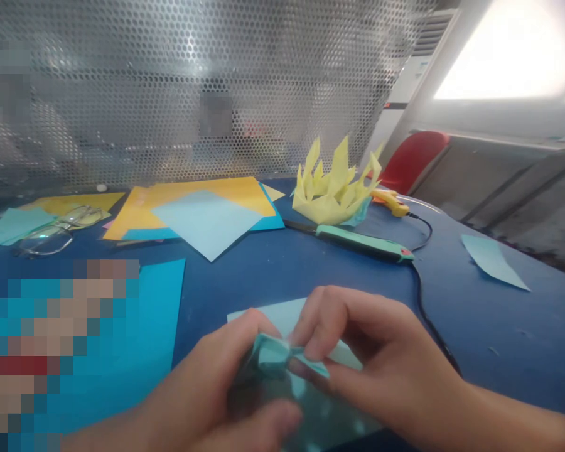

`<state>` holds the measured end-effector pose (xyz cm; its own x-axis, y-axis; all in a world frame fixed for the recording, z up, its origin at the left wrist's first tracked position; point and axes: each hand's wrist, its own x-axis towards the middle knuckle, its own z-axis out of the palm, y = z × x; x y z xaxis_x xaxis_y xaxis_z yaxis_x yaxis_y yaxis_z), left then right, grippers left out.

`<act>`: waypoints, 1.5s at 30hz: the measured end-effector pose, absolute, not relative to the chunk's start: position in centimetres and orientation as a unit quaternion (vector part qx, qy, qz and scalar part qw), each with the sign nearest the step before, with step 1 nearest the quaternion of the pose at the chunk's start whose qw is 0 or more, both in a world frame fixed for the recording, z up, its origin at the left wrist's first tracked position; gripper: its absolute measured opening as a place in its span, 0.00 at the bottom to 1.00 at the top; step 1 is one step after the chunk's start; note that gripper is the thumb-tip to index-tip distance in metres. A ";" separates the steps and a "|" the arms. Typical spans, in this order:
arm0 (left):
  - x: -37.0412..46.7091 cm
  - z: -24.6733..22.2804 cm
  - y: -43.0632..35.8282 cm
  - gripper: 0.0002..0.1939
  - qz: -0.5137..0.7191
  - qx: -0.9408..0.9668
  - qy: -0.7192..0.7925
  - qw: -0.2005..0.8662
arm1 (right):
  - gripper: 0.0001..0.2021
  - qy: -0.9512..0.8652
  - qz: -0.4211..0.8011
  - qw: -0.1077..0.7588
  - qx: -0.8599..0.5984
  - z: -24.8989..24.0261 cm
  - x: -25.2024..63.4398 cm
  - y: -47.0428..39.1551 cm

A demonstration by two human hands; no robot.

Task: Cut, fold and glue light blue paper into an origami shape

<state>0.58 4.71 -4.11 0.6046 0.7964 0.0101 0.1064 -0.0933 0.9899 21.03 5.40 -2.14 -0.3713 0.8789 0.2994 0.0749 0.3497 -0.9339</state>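
A small folded piece of light teal paper (274, 353) is between my two hands, low in the middle of the view. My left hand (221, 364) wraps round its left side, with the thumb lower and apart from it. On the right, my right hand (358, 345) pinches the paper's edge between thumb and fingers. Beneath both hands lies a pale blue sheet (287, 314), partly hidden by them. Beyond them stands a yellow folded-paper lotus shape (334, 194) with pointed petals and some teal under its right side.
Orange sheets (207, 191) and a pale blue square (209, 220) lie at the back. Eyeglasses (51, 235) rest at left. A green corded hot tool (362, 242) lies behind my right hand, near a yellow-orange tool (390, 202). A blurred-out person's arm (70, 307) reaches over a blue sheet (155, 333).
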 end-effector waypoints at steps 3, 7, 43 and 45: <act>0.6 -4.0 4.6 0.13 0.278 0.657 0.351 0.606 | 0.10 -0.692 0.458 0.441 -0.341 -2.2 21.1 5.4; 0.8 -3.8 4.6 0.14 0.310 0.623 0.355 0.624 | 0.10 -0.700 0.461 0.446 -0.314 -2.2 21.1 5.6; 1.0 -3.6 4.9 0.16 0.308 0.702 0.409 0.495 | 0.10 -0.844 0.283 0.380 -0.253 -1.7 21.7 5.7; 0.9 -3.6 4.7 0.17 0.310 0.709 0.406 0.487 | 0.11 -0.820 0.311 0.395 -0.273 -1.8 21.5 5.7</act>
